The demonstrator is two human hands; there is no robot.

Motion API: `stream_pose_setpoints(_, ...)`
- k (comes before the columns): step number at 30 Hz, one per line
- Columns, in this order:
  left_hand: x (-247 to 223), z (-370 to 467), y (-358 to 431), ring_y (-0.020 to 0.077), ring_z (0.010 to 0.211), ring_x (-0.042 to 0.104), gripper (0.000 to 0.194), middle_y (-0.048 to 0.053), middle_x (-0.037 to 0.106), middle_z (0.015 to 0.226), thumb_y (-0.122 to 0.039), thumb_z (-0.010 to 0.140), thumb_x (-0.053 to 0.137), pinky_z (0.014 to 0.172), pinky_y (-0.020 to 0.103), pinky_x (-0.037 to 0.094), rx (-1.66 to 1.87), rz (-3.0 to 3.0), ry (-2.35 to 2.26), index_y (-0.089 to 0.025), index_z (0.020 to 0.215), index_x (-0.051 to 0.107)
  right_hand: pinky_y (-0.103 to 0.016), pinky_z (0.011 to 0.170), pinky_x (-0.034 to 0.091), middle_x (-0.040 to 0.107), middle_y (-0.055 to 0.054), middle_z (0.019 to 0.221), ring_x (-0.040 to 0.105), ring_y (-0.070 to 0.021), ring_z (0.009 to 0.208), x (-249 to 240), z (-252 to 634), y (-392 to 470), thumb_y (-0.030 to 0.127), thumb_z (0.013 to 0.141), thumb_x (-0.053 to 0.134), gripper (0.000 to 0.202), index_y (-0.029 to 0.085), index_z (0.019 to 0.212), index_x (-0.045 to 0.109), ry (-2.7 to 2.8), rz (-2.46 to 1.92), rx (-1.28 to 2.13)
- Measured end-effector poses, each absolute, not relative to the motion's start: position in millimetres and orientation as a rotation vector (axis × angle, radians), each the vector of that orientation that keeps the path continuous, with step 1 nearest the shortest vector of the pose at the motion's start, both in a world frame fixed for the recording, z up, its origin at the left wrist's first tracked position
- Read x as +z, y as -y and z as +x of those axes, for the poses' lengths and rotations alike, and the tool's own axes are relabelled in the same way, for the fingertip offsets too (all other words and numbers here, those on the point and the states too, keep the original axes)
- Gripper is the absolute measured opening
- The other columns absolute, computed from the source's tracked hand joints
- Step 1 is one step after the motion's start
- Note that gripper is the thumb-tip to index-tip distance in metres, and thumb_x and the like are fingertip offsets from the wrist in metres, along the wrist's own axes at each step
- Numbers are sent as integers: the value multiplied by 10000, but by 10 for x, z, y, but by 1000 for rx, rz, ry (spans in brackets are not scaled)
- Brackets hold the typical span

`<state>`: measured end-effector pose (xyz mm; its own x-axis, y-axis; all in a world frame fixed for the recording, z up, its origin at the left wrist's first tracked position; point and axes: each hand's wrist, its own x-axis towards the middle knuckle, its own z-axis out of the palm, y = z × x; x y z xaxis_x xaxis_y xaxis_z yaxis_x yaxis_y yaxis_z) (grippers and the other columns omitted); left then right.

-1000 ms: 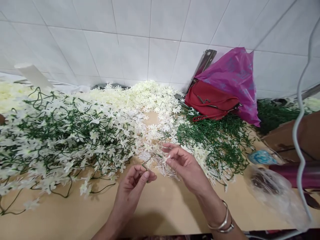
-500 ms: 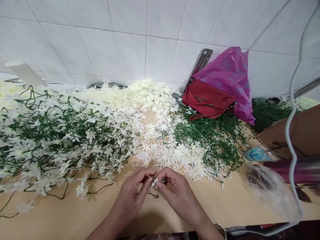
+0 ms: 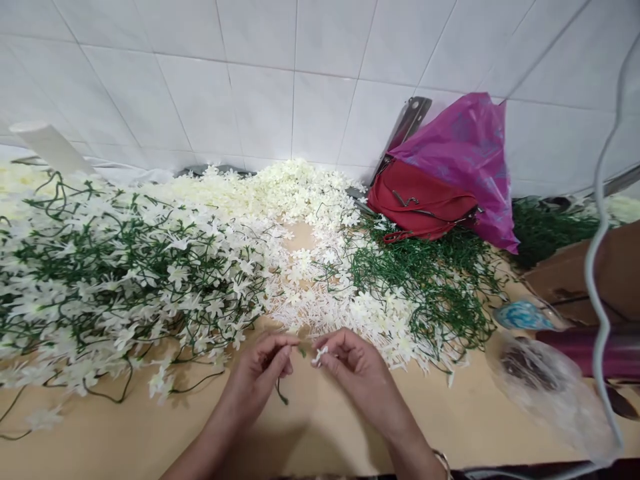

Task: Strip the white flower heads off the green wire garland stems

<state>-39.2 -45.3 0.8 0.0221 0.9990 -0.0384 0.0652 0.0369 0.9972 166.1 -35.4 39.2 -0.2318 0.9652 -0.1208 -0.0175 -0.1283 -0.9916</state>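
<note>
My left hand point(image 3: 263, 373) is closed in a pinch on a green artificial stem point(image 3: 283, 395); one end hangs below the fingers and the green tip pokes out at the right. A short gap away, my right hand point(image 3: 353, 373) pinches a small white artificial flower point(image 3: 320, 355) between thumb and forefinger. Just beyond the hands lie thin white sticks point(image 3: 320, 313) in a loose layer. To the left spreads a big heap of white flowers on green stems point(image 3: 135, 273). Loose green stems point(image 3: 440, 267) lie tangled at the right.
Pale loose blossoms point(image 3: 295, 183) are piled along the tiled wall. A red bag point(image 3: 425, 200) and a purple plastic bag point(image 3: 465, 147) sit at the back right. A clear plastic bag point(image 3: 555, 393), a cardboard box point(image 3: 590, 267) and a white cable point(image 3: 595, 253) occupy the right side.
My hands have moved apart from touching at the tips. The green stem stays with the left hand, the white flower with the right.
</note>
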Motion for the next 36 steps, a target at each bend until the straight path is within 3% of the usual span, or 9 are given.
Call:
stream_pose_setpoints(3,86,-344,417,148,639,543,362,10,628,702,-550,886,741,598,235,467,1166,1118,-1264,-190,911,775,-307,799,513,726,-26,880,668,-184,823,387,1719,343,468,849,824,290,220,826,676,1201,-1181,1469)
stream_pose_setpoints(7,144,-278,401,184,793,608,340,37,701,824,-535,856,771,721,257,515,1192,1083,-1260,-196,876,764,-291,760,480,698,2,751,640,-165,745,328,1712,362,504,872,807,315,216,879,679,1171,-1223,1499)
stream_pose_setpoints(12,108,-272,432,181,776,613,304,35,715,824,-498,880,755,717,261,506,1196,1116,-1269,-195,896,772,-284,712,444,700,1,728,603,-156,706,288,1618,370,522,891,782,325,211,881,691,1174,-1217,1508)
stream_pose_setpoints(23,75,-269,464,165,755,580,234,42,686,845,-411,948,697,664,247,451,1189,1221,-1290,-187,911,753,-294,746,489,695,8,745,629,-158,712,300,1535,351,488,877,806,288,221,870,697,1147,-1167,1583)
stream_pose_setpoints(36,112,-268,456,126,610,505,281,-16,574,682,-470,918,739,582,225,452,1191,1053,-1192,-191,949,748,-301,754,474,687,8,720,615,-163,711,258,1547,342,485,884,799,286,226,863,680,1126,-1168,1587)
